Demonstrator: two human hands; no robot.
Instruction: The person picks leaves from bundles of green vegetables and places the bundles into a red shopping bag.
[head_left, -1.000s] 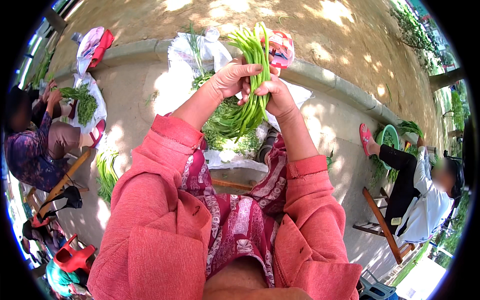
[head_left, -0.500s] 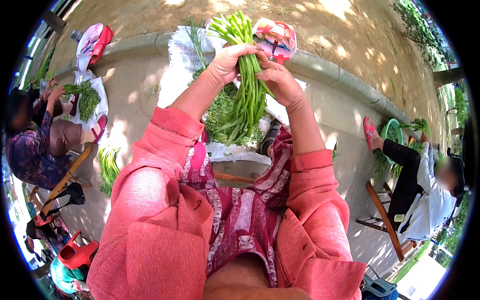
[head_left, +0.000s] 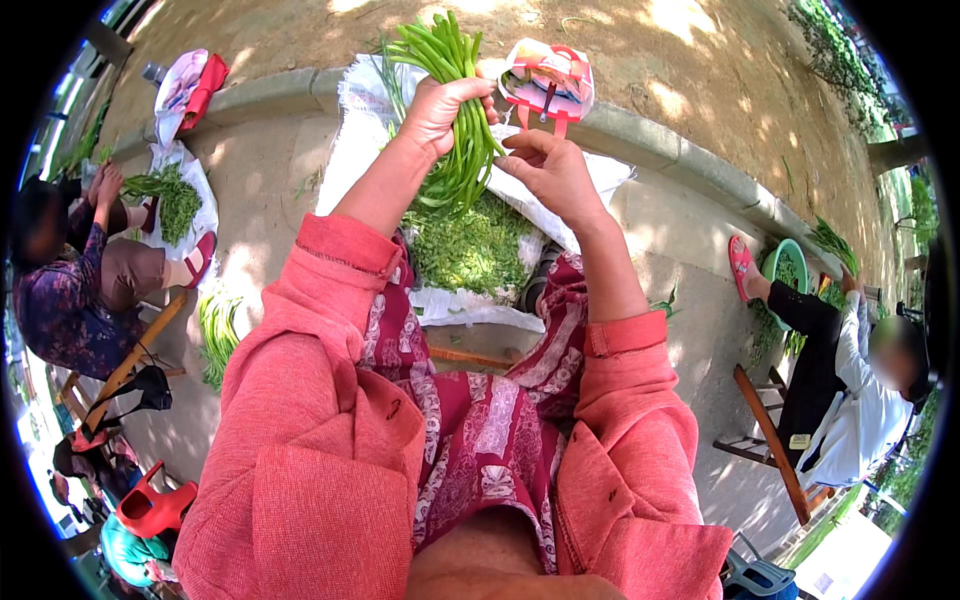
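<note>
My left hand is closed round a thick bunch of long green stalks, lifted above a white woven sheet. The cut-looking upper ends fan out beyond my fist, and the lower parts hang toward me. At the bunch's right edge, my right hand has thumb and forefinger brought together close to the stalks. Whatever lies between those fingertips is too small to make out. Chopped-looking green scraps are heaped on the sheet below both hands, in front of my knees.
A red-and-white bag stands beyond my right hand, by the stone kerb. More stalks lie on the ground at left. Seated people handle greens on both sides; a green basin is by the right one.
The bunch has shifted up and left in my left hand, baring the scraps beneath. My right hand has come off the bunch's middle to its right edge, fingertips pinched.
</note>
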